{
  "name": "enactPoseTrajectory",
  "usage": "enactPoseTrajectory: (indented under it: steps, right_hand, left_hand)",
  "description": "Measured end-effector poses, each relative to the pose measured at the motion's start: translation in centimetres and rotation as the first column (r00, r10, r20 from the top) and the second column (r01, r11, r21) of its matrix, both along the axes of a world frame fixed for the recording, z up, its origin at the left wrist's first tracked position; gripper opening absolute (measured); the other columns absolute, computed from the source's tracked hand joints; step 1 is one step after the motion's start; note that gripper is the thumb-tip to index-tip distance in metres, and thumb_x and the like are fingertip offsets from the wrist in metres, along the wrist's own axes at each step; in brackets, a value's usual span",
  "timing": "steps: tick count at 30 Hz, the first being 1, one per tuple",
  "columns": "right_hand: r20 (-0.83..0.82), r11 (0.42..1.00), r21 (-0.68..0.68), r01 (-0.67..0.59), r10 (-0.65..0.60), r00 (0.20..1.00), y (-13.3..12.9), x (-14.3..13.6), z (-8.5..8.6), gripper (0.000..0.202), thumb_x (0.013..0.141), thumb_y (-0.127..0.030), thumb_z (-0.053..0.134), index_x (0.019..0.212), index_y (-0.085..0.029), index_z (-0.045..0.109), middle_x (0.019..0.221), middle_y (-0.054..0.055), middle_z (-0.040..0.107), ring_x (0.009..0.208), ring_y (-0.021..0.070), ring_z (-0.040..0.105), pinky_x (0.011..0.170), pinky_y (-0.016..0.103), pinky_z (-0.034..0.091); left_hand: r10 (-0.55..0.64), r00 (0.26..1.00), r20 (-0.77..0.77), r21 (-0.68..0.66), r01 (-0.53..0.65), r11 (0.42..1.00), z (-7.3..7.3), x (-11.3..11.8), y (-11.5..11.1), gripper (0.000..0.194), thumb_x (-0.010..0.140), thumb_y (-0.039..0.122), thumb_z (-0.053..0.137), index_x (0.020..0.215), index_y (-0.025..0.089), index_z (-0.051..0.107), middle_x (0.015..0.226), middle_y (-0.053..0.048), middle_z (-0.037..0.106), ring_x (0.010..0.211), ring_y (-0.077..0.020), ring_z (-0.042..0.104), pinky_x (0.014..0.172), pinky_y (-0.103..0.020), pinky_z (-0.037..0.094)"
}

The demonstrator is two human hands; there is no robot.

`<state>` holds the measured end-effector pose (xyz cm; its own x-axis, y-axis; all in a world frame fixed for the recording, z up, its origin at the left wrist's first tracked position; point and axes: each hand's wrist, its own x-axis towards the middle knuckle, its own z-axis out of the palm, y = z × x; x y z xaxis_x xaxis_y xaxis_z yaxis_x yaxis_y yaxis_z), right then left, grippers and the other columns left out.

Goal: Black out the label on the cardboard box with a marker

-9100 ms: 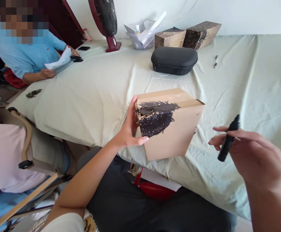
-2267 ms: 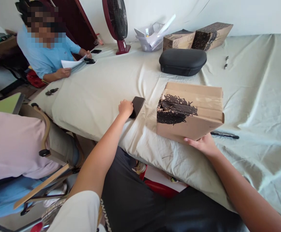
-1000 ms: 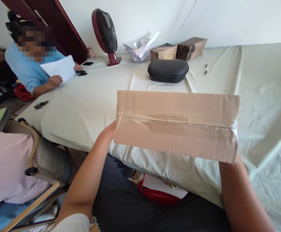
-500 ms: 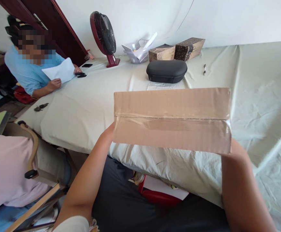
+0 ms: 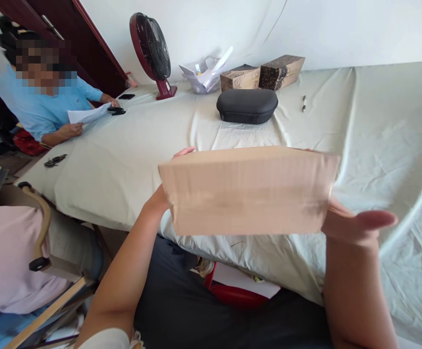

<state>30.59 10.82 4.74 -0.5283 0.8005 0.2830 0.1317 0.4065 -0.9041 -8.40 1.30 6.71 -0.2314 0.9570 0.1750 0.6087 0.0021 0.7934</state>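
Observation:
A plain brown cardboard box (image 5: 247,196) is held up in front of me, above the near edge of the cloth-covered table. My left hand (image 5: 163,196) grips its left end, and a few fingertips show over the far top edge. At the right end is my right hand (image 5: 349,223), its palm against the box and its thumb sticking out to the right. Most fingers of both hands are hidden behind the cardboard. The box is slightly blurred.
Beyond the box lie a black zip case (image 5: 247,106), two printed cartons (image 5: 282,72), a basket of papers (image 5: 205,80), a pen (image 5: 304,103) and a fan (image 5: 152,53). A person in blue (image 5: 47,104) sits at the left with papers. Keys (image 5: 55,161) lie nearby.
The box has tipped and turned, so its taped seam has gone from view and a plain side faces me. My right thumb now shows, pointing right. The other person's paper has lowered.

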Motion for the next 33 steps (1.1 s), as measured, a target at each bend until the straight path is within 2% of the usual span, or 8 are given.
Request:
enactPoseTrajectory:
  steps: [2,4,7,10,12,16,20,33]
  right_hand:
    - [-0.099,0.961,-0.252,-0.115,0.093,0.991,-0.1,-0.2,0.1,0.119,0.078,-0.109,0.012,0.177,-0.045,0.032,0.17,0.003,0.058,0.157,0.0442,0.055,0.116,0.064,0.058]
    - [-0.157,0.883,-0.448,-0.143,0.08,0.984,-0.2,-0.6,0.5,0.099,0.091,-0.098,0.031,0.176,-0.047,0.033,0.177,0.0,0.05,0.159,0.0426,0.053,0.121,0.063,0.056]
    - [-0.143,0.862,-0.505,-0.046,-0.031,0.989,-0.3,-1.4,1.0,0.08,0.095,-0.065,0.056,0.171,-0.044,0.045,0.178,-0.003,0.047,0.162,0.0423,0.048,0.129,0.064,0.048]
    - [-0.218,0.912,-0.409,0.038,-0.138,0.966,-0.5,-2.3,1.2,0.082,0.091,-0.049,0.054,0.172,-0.038,0.044,0.179,-0.003,0.046,0.167,0.0415,0.041,0.135,0.064,0.04]
    - [-0.277,0.952,-0.293,0.093,-0.178,0.944,-0.7,-2.7,0.8,0.083,0.091,-0.046,0.054,0.172,-0.036,0.043,0.18,-0.004,0.045,0.17,0.0395,0.036,0.138,0.06,0.037]
    - [-0.231,0.991,0.007,0.132,-0.127,0.965,-1.1,-3.0,-0.3,0.08,0.095,-0.05,0.062,0.172,-0.048,0.04,0.183,-0.013,0.036,0.174,0.0389,0.023,0.143,0.061,0.021]
    - [-0.107,0.977,0.201,0.071,-0.051,0.993,-1.3,-3.0,-0.6,0.08,0.1,-0.061,0.06,0.174,-0.056,0.03,0.186,-0.018,0.025,0.176,0.0416,0.013,0.143,0.069,0.017]
    - [-0.026,0.986,0.165,-0.035,0.04,0.999,-1.3,-2.5,0.1,0.096,0.096,-0.067,0.066,0.178,-0.051,0.018,0.187,-0.012,0.021,0.175,0.0461,0.009,0.143,0.074,0.013]
  left_hand:
    - [-0.035,0.999,-0.023,0.101,0.037,0.994,-0.1,-0.2,-0.1,0.062,0.097,0.066,0.067,0.15,0.037,0.056,0.173,-0.006,0.05,0.161,-0.0356,0.049,0.131,-0.054,0.048]
    - [-0.076,0.993,-0.091,0.182,0.092,0.979,-0.2,-0.2,0.0,0.064,0.087,0.072,0.078,0.136,0.035,0.06,0.172,-0.007,0.05,0.164,-0.0366,0.045,0.136,-0.057,0.04]
    - [-0.09,0.985,-0.147,0.219,0.122,0.968,-0.2,0.3,0.5,0.069,0.075,0.073,0.088,0.126,0.034,0.06,0.176,-0.01,0.045,0.166,-0.0384,0.041,0.138,-0.06,0.034]
    - [-0.076,0.996,-0.046,0.16,0.082,0.984,-0.1,0.6,0.7,0.085,0.073,0.072,0.09,0.142,0.036,0.057,0.183,-0.01,0.035,0.167,-0.0405,0.038,0.131,-0.057,0.043]
    - [-0.09,0.979,0.183,0.048,0.083,0.995,0.0,0.9,0.6,0.095,0.079,0.079,0.082,0.157,0.034,0.05,0.176,-0.013,0.047,0.161,-0.0426,0.048,0.12,-0.055,0.054]
    - [-0.087,0.772,0.629,-0.088,0.182,0.979,-0.5,1.8,0.0,0.109,0.079,0.102,0.056,0.158,0.026,0.054,0.141,-0.017,0.075,0.136,-0.0445,0.069,0.099,-0.052,0.064]
    - [-0.052,0.739,0.671,-0.111,0.169,0.979,-1.3,3.3,-0.3,0.105,0.068,0.08,0.089,0.15,0.021,0.061,0.131,-0.016,0.078,0.131,-0.0429,0.072,0.105,-0.05,0.063]
    - [-0.111,0.723,0.682,0.001,0.151,0.989,-1.8,3.1,-0.2,0.106,0.072,0.064,0.092,0.162,0.025,0.051,0.149,-0.017,0.07,0.145,-0.0444,0.063,0.118,-0.056,0.057]
